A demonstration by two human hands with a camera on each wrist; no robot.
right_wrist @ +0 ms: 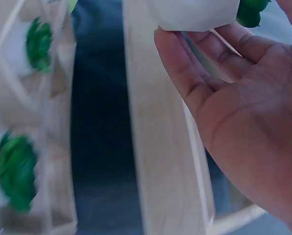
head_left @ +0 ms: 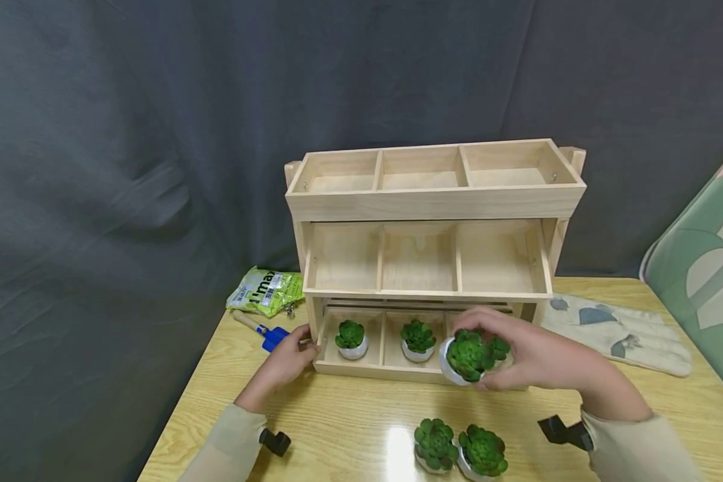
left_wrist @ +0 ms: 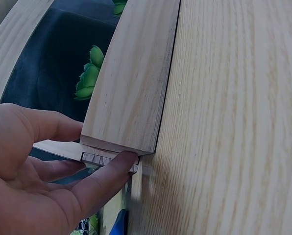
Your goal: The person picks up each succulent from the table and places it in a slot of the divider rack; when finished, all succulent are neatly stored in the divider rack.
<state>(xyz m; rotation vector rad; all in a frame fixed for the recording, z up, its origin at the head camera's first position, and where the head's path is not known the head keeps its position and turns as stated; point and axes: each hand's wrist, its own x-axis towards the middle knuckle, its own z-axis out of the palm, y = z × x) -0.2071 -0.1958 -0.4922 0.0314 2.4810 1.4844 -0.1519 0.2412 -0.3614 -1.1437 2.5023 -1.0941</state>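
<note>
My right hand holds a potted succulent before the right part of the bottom tier of a three-tier wooden plant stand. Its white pot lies against the fingertips in the right wrist view. More green leaves show just behind it, partly hidden by the hand. One potted succulent stands in the bottom tier's left compartment, another in the middle one. At the stand's lower left corner, my left hand pinches the side of the bottom box.
Two more potted succulents stand side by side on the table near me. Left of the stand lie a green-and-white bag and a blue shovel with a wooden handle. A patterned cloth item lies to the right.
</note>
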